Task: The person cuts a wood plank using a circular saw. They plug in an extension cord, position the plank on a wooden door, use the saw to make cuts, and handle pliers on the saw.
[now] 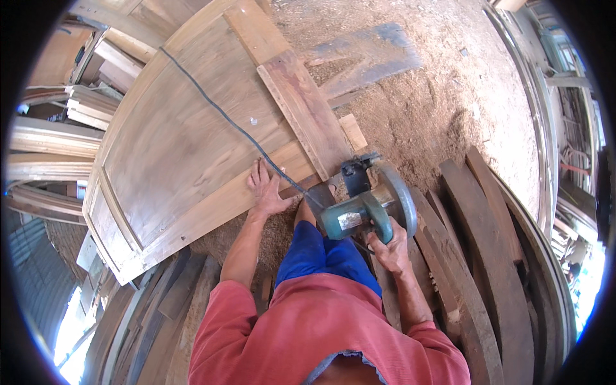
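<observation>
My right hand [389, 246] grips the handle of a green circular saw [369, 208], whose round guard faces right and whose front sits at the near end of a reddish plank [305, 109]. My left hand [266, 190] lies flat, fingers spread, on the near rail of a large wooden door panel [173, 147] lying on the ground. The saw's black cable [218, 112] runs across the panel from the far left to the saw, passing just right of my left hand. My knee in blue shorts [324, 253] is below the saw.
Curved dark planks [475, 256] are stacked on the right of me. More boards lie at the lower left [154, 314], and timber stacks [58, 128] stand at the far left. Sawdust-covered ground [436, 90] stretches beyond the plank, with a grey board [366, 58] on it.
</observation>
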### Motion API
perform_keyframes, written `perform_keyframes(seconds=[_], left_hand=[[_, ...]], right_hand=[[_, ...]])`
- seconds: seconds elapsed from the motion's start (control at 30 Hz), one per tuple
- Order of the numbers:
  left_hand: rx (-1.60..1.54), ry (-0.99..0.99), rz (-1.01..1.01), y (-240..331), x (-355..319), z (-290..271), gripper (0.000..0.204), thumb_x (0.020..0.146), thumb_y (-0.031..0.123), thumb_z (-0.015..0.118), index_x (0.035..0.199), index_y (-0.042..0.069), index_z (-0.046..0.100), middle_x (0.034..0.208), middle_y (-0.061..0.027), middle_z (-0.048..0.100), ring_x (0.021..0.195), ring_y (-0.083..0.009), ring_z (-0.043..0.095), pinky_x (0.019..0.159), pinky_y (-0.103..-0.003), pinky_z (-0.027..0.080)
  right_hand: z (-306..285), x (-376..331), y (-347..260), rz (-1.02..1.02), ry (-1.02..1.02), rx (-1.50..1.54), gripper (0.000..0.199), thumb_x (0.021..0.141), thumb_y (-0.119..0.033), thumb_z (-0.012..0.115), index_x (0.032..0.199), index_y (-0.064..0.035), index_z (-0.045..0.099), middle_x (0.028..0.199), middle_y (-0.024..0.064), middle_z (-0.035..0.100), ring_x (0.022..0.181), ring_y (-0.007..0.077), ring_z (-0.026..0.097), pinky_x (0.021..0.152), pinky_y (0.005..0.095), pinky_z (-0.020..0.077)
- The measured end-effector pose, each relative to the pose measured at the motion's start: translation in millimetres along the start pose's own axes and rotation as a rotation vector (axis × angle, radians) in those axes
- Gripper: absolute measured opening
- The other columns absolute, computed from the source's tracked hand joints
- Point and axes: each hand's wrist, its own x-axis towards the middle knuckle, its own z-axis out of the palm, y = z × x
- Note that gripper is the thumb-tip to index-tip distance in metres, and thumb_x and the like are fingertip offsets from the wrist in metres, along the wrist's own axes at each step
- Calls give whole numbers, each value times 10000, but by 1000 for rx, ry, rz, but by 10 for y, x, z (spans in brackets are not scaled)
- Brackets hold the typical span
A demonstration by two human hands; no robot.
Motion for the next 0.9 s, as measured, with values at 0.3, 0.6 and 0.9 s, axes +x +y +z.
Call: perform_keyframes(seconds=[0.3,0.6,0.9], left_hand=[[5,3,30,-34,2,-19,969,565,414,945,1421,195,547,1683,-274,109,1550,-505,82,1153,-713,159],[0,-12,24,-24,0,-26,960,563,406,935,1414,176,554,1682,-271,113,1553,-501,75,1148,-717,148],[-2,-33,-4,8,-16,-80,929,592,399,944,1412,164,575,1682,-272,124,1553,-505,89,1173,-688,145]], right_hand=[[-271,266,-234,-91,140,-113,246,839,-127,682,1028,22,631,773,106,564,736,179,523,705,372,481],[-164,328,-298,-62,111,-72,278,848,-140,690,1066,21,628,815,100,608,765,185,552,738,373,492],[-60,324,-147,-80,27,-76,238,852,-139,689,1017,14,613,791,69,565,744,174,527,702,361,474]])
